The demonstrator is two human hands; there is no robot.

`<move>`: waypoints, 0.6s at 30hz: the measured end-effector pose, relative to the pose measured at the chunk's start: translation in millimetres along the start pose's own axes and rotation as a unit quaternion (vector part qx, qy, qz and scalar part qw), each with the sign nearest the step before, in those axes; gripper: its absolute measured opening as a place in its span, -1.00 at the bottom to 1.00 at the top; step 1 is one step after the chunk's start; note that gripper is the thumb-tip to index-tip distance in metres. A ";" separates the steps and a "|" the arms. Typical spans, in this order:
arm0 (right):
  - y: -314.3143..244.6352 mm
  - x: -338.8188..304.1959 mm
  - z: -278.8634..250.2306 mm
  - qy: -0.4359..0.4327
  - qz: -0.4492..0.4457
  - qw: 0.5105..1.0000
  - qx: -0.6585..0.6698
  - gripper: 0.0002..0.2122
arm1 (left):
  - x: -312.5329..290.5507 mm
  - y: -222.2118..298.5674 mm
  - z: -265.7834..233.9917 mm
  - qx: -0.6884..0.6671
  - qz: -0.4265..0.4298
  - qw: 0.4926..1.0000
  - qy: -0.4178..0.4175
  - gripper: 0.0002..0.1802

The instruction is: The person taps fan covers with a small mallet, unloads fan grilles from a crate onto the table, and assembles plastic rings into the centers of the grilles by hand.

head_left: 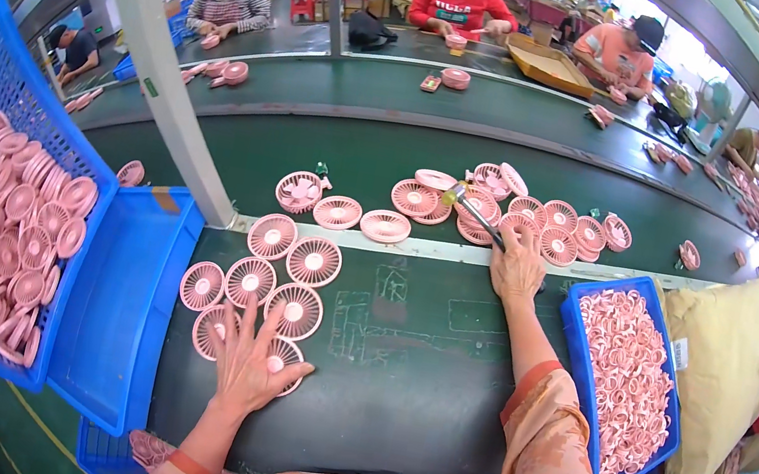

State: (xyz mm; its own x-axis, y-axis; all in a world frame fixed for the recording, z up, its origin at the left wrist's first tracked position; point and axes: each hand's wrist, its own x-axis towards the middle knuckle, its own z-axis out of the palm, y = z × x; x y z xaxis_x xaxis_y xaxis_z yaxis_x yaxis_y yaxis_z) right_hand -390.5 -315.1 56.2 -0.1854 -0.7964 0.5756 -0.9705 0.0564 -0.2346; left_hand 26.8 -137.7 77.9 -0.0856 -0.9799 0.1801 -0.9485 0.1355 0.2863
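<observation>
My left hand lies with fingers spread over a group of round pink fan grilles on the dark green work surface. Its fingertips touch the lowest grilles of that group and partly cover them. My right hand is closed round the handle of a small hammer with a yellowish head. The hammer head is over the belt, among a row of more pink grilles. Left of that row, a pink fan housing shows blades inside.
A blue basket piled with grilles stands at left beside a blue tray. At right, a blue bin holds small pink parts, beside a yellowish sack. A metal post rises at left. Several co-workers sit across the belts.
</observation>
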 end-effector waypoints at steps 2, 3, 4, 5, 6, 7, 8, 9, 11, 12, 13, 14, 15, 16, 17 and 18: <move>1.6 0.4 -0.5 -0.014 0.009 1.000 0.002 -0.77 | 31.5 9.3 15.4 -0.017 0.014 1.000 -0.007 0.12; 2.1 0.3 0.3 -0.016 0.013 1.000 0.000 -0.77 | 47.3 14.0 22.3 -0.032 0.020 0.999 -0.010 0.10; 3.5 0.0 1.1 -0.010 0.012 1.000 0.007 -0.77 | 65.1 19.2 29.4 -0.035 0.037 0.999 0.011 0.03; 5.6 0.6 1.5 -0.005 0.011 1.000 0.012 -0.78 | 85.9 25.8 37.8 -0.037 0.040 0.998 0.007 0.03; 4.4 1.5 0.2 -0.008 0.012 1.000 0.010 -0.78 | 106.8 31.7 44.3 -0.042 0.058 0.997 0.028 -0.02; 0.0 1.6 -0.3 -0.009 0.014 1.000 0.010 -0.79 | 126.7 36.3 49.1 -0.045 0.074 0.995 0.049 -0.06; 1.2 2.2 -4.1 -0.008 0.018 1.000 0.002 -0.80 | 149.1 48.3 54.4 -0.049 0.082 0.992 0.078 -0.11; 1.3 3.0 -3.8 -0.012 0.020 1.000 -0.003 -0.80 | 171.0 57.0 58.9 -0.051 0.089 0.989 0.106 -0.17; -8.1 6.3 -2.6 -0.019 0.011 1.000 0.004 -0.79 | 220.1 41.5 88.6 -0.036 0.108 0.978 0.175 -0.29; -5.6 6.3 -1.7 -0.024 0.018 1.000 0.006 -0.78 | 243.3 46.7 97.2 -0.042 0.109 0.978 0.171 -0.29; -4.6 5.8 -2.5 -0.026 0.020 0.999 0.000 -0.78 | 263.4 52.7 102.8 -0.036 0.095 0.979 0.177 -0.37; -5.8 5.9 -2.0 -0.030 0.026 0.999 -0.002 -0.78 | 276.6 55.4 108.1 -0.027 0.080 0.980 0.182 -0.44; -6.7 7.2 -3.8 -0.030 0.032 0.999 -0.005 -0.77 | 286.1 55.3 112.4 -0.030 0.083 0.979 0.181 -0.44; -8.5 7.6 -0.3 -0.020 0.027 0.999 0.000 -0.77 | 293.9 50.8 112.2 -0.004 0.092 0.974 0.209 -0.48; -9.9 8.5 1.3 -0.018 0.030 0.999 -0.002 -0.77 | 298.2 47.8 113.6 0.021 0.101 0.967 0.234 -0.51; -4.6 8.3 -1.3 -0.021 0.032 0.999 -0.003 -0.77 | 297.5 57.8 114.1 0.005 0.113 0.970 0.215 -0.52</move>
State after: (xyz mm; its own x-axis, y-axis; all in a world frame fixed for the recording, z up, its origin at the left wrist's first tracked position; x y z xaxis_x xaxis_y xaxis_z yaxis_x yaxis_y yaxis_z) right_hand -387.8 -321.2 63.1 -0.2398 -0.8159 0.5261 -0.9580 0.1109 -0.2646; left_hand -88.3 -438.1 40.7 -0.1582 -0.7742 0.6129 -0.9235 0.3357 0.1857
